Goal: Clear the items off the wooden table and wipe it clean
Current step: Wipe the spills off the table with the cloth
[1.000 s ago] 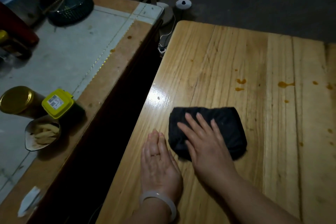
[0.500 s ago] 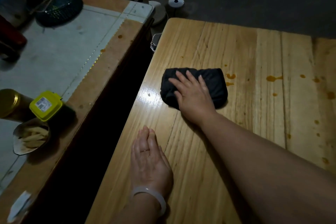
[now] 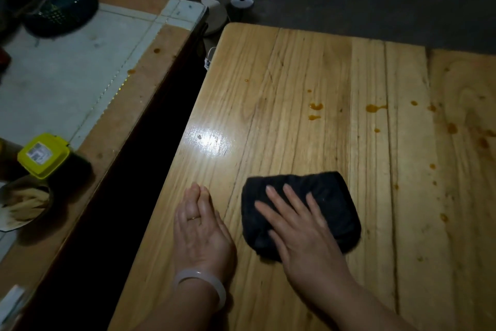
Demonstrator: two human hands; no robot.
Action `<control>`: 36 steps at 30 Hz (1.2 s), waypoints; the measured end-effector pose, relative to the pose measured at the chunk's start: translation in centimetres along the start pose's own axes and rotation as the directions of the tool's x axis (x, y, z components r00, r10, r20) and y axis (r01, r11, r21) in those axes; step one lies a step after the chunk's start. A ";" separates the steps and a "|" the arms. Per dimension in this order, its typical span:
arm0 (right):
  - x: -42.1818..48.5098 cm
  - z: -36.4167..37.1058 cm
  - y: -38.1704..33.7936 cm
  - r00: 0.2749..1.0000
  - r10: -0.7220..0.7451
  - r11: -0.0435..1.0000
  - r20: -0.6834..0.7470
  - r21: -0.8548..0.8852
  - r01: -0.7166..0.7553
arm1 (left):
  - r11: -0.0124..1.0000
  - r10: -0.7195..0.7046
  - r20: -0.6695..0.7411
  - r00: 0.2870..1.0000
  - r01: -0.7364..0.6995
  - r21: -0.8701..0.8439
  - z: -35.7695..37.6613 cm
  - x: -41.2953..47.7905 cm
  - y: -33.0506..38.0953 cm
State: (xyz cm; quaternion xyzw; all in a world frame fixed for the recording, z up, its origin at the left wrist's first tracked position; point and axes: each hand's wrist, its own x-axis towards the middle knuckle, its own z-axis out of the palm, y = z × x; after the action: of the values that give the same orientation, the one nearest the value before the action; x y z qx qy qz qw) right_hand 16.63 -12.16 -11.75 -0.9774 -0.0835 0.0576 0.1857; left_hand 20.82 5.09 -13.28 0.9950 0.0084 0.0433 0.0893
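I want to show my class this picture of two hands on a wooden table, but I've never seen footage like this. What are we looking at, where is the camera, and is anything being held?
There is no machine here: a person wears a wide-angle camera on the head, looking forward and down at their own two hands. The right hand lies with straight fingers pressing on a folded dark cloth, which rests on the wooden table. Nothing is gripped; the cloth is pressed flat. The left hand, with a ring and a pale bracelet at the wrist, rests flat on the wood beside the cloth. Orange-brown spots dot the table beyond and to the right of the cloth. To the left stands a second table with a yellow-lidded container and a dark basket.
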 end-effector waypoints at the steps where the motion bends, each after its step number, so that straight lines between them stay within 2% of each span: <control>1: -0.6 0.1 0.5 1.000 -0.025 1.000 -0.009 -0.003 0.025 | 1.000 -0.004 0.004 1.000 0.004 0.006 0.0 0.1 0.0; 4: 0.5 -0.5 1.8 0.999 -0.046 0.999 -0.014 -0.009 0.045 | 1.000 -0.020 0.014 1.000 0.020 0.015 -0.1 0.4 0.2; 10: 7.7 -2.7 4.4 0.997 0.069 0.998 -0.040 0.003 -0.069 | 0.999 -0.054 0.073 0.996 0.054 0.001 -0.4 0.4 0.3; 15: 11.5 -3.5 5.2 0.988 0.136 0.991 -0.069 0.028 -0.134 | 0.998 -0.053 0.070 0.996 0.054 -0.015 -0.5 0.5 0.4; 20: 7.6 -2.7 3.2 0.989 0.138 0.990 -0.059 0.051 -0.135 | 0.998 -0.064 0.100 0.993 0.065 -0.003 -1.0 0.1 0.6; 25: -0.2 -0.7 1.7 0.999 0.013 0.999 -0.043 0.035 -0.011 | 0.996 -0.087 0.120 0.989 0.090 -0.019 -1.1 0.2 0.5; 29: -1.3 -0.7 3.3 0.995 -0.091 0.996 -0.045 0.012 0.091 | 0.997 -0.081 0.139 0.987 0.081 0.003 -1.1 0.6 0.6; 36: 5.0 -3.1 6.4 0.997 0.036 0.998 -0.064 0.052 -0.033 | 0.993 -0.114 0.198 0.974 0.113 0.018 -1.8 0.6 0.9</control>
State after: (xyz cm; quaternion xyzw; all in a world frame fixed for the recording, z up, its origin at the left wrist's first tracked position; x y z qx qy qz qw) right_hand 22.84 -18.21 -11.65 -0.9750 -0.0590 0.0312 0.2120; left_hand 21.31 4.50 -11.33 0.9926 0.0565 -0.0614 0.0887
